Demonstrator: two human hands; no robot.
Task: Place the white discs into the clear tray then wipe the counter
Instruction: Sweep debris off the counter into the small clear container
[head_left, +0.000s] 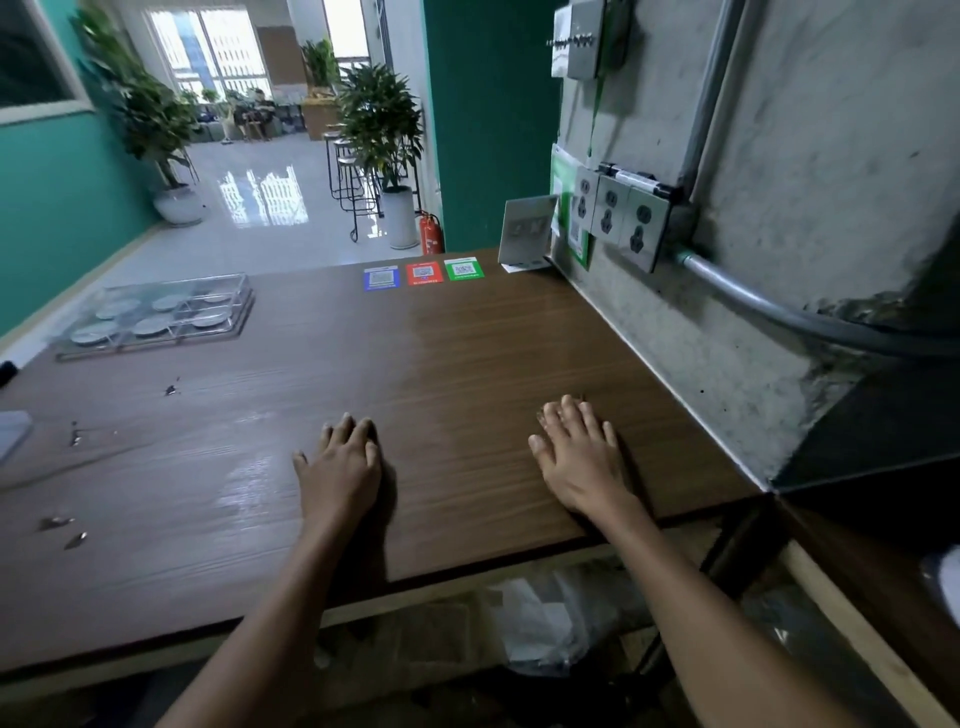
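Note:
A clear tray (236, 304) sits at the far left of the brown wooden counter (467, 353), with several white discs (150, 326) lying in its compartments. My left hand (340, 467) rests flat on the counter near the front middle, fingers straight, holding nothing. My right hand (579, 457) lies flat on the counter to its right, fingers together, also holding nothing. Both hands are well away from the tray. No cloth is in view.
Small scraps (72, 538) and specks (171, 388) lie on the left part of the counter. Three coloured QR stickers (423, 273) are at the far edge, and a card stand (525, 228) stands by the concrete wall with sockets (621, 218). A pale object (13, 431) sits at the left edge.

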